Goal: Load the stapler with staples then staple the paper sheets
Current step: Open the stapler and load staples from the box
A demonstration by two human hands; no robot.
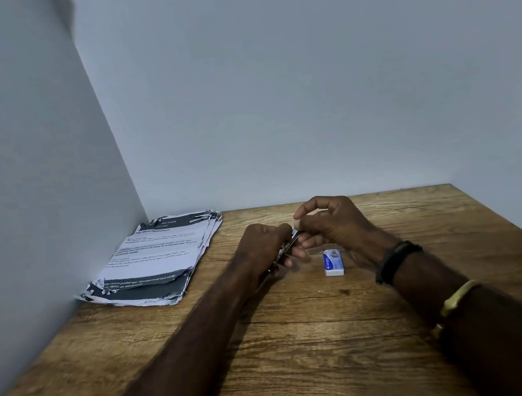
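I see bare table point(309, 359) in front; the paper stack point(154, 263) and staple box point(333, 263) take room.

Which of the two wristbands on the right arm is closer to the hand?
The black wristband is closer to the right hand, right at the wrist. The gold bangle sits further up the forearm.
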